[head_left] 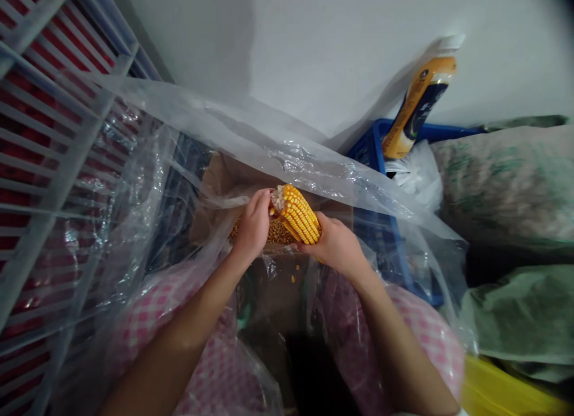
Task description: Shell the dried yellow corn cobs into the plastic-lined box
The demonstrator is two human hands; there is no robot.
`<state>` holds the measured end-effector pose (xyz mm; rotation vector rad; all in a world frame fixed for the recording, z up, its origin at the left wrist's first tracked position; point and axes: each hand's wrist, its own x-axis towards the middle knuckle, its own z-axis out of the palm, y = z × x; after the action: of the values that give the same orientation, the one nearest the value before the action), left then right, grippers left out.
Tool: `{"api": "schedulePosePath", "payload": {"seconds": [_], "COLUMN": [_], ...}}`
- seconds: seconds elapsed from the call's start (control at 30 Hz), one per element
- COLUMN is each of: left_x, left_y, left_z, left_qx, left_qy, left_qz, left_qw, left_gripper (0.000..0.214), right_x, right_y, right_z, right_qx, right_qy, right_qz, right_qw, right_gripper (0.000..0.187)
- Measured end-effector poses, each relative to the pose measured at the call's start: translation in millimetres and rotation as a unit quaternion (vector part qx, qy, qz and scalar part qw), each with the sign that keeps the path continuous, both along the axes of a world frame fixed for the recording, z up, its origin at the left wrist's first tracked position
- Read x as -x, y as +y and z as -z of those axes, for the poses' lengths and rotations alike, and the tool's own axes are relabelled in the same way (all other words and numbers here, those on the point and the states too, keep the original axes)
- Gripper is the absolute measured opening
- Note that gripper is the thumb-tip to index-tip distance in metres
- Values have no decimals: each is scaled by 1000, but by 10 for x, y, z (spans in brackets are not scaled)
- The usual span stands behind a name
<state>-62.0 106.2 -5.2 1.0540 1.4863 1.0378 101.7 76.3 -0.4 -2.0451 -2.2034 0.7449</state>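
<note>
A yellow corn cob (298, 214) is held between both hands above a brown cardboard box (215, 183). My right hand (337, 245) grips its lower end. My left hand (253, 223) is closed on the upper end, thumb pressed against the kernels near the bare tip. Loose yellow kernels (274, 232) lie in a pile in the box just behind the cob. A few kernels (293, 277) sit on the plastic below.
A clear plastic sheet (287, 156) drapes over the box and my pink checked lap (215, 368). A white grille (54, 123) stands left. A blue crate (381, 147) with an orange packet (419, 102) sits right, beside filled sacks (506, 183) and a yellow container (506, 392).
</note>
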Motion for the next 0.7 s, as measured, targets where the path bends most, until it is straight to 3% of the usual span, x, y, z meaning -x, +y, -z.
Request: {"api": "schedulePosePath", "payload": {"seconds": [0.23, 0.37, 0.7], "left_x": [1, 27, 40], "left_y": [16, 26, -1], "left_z": [-92, -45, -18], "left_qx": [32, 56, 35], "left_qy": [-74, -39, 100], "left_qz": [-5, 5, 33], "left_qw": [997, 998, 994], "left_gripper": [35, 38, 41], "right_x": [36, 42, 43], "right_y": [-8, -9, -11], "right_z": [28, 35, 15], "right_qx": [-46, -47, -34], "right_qy": [-79, -102, -113], "right_qz": [-8, -25, -36], "right_qw": [996, 993, 992], "right_gripper": [48, 52, 50]}}
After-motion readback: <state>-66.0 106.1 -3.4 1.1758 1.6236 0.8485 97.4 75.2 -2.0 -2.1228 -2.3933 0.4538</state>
